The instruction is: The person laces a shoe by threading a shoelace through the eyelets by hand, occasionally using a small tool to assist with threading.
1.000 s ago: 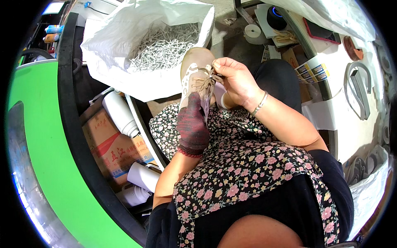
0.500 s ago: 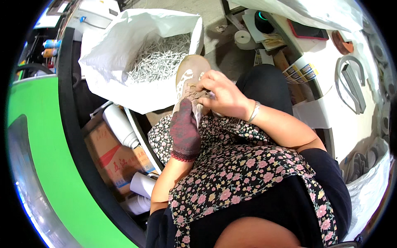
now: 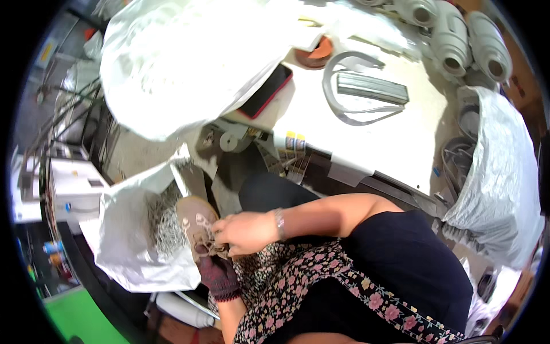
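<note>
A beige shoe [image 3: 195, 219] with pale markings and laces is held above my lap, its toe pointing away from me. My left hand [image 3: 219, 279], in a dark maroon glove, is closed round its ankle end, the thumb lying over the lace area. From the right, my bare right hand [image 3: 249, 232] reaches across with curled fingers pinching at the laces. Its fingertips are partly hidden against the shoe. Just left of the shoe, an open white sack [image 3: 123, 235] holds a heap of thin, whitish, stick-like pieces [image 3: 166, 229].
A white table [image 3: 378, 140] on the right bears a grey curved strip [image 3: 329, 94], a grey block [image 3: 372, 88], a red-edged phone [image 3: 266, 92] and a tape roll [image 3: 315, 53]. White plastic [image 3: 183, 69] hangs over its left part. A green panel [image 3: 83, 318] is at lower left.
The view has swung to the right, bringing more of the table into sight. Both hands stay on the shoe, the right one still at the laces.
</note>
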Demonstrator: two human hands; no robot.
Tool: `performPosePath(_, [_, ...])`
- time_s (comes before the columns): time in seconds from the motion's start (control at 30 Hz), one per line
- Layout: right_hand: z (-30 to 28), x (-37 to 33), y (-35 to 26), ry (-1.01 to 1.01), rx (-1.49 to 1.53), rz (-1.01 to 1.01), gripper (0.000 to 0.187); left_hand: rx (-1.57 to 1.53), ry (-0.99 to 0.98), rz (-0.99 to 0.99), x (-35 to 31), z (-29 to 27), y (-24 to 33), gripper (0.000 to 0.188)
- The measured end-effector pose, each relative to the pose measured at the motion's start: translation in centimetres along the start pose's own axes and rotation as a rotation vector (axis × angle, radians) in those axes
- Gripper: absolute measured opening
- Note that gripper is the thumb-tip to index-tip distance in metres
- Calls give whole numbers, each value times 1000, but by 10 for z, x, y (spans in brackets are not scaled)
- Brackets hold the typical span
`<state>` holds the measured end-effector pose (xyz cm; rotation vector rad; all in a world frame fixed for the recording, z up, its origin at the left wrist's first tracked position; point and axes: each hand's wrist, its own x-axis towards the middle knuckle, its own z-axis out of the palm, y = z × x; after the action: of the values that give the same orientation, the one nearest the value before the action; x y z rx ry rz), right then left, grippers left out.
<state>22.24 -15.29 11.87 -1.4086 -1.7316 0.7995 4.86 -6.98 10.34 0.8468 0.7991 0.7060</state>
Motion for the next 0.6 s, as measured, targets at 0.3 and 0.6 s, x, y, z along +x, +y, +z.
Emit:
performPosePath(0.3, [-336, -98, 94, 1326, -466, 474, 27, 1847, -129, 769, -8, -56, 24, 45])
performPosePath(0.6, [-408, -51, 215, 627, -688, 1026, 29, 1662, -129, 501, -17, -47, 27, 48])
